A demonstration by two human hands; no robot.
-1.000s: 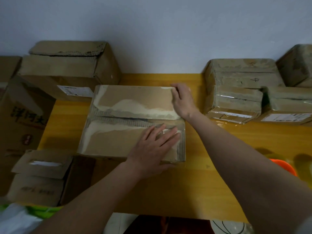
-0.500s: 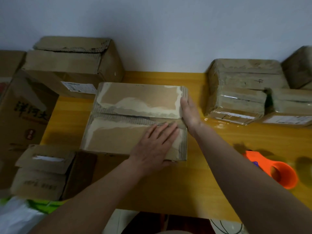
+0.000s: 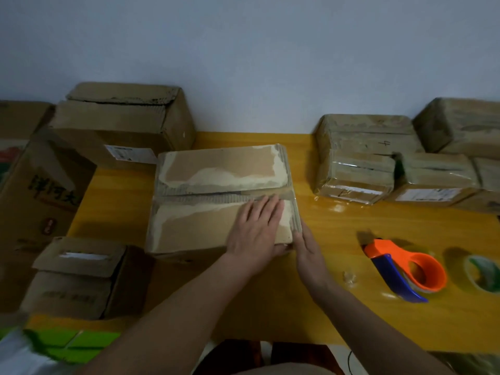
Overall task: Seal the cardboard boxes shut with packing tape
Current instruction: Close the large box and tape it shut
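We see the cardboard box [image 3: 221, 198] lying in the middle of the yellow tabletop [image 3: 351, 307], its two top flaps folded down and meeting along a seam that runs left to right, with a strip of clear tape [image 3: 281, 195] glinting over the right end of that seam. Our left hand [image 3: 257, 230] lies flat on the near flap, fingers straight and together, tips at the seam, its grip spread and holding nothing. Our right hand [image 3: 308, 247] presses against the box's right side near the front corner, fingers straight along the cardboard, likewise clasping nothing. To the right, apart from the box, an orange and blue tape dispenser [image 3: 403, 269] rests on the tabletop, with a roll of tape [image 3: 484, 273] just beyond it. Taped parcels [image 3: 359, 161] are stacked at the far right against the wall, and open cartons [image 3: 119, 125] crowd the left side.
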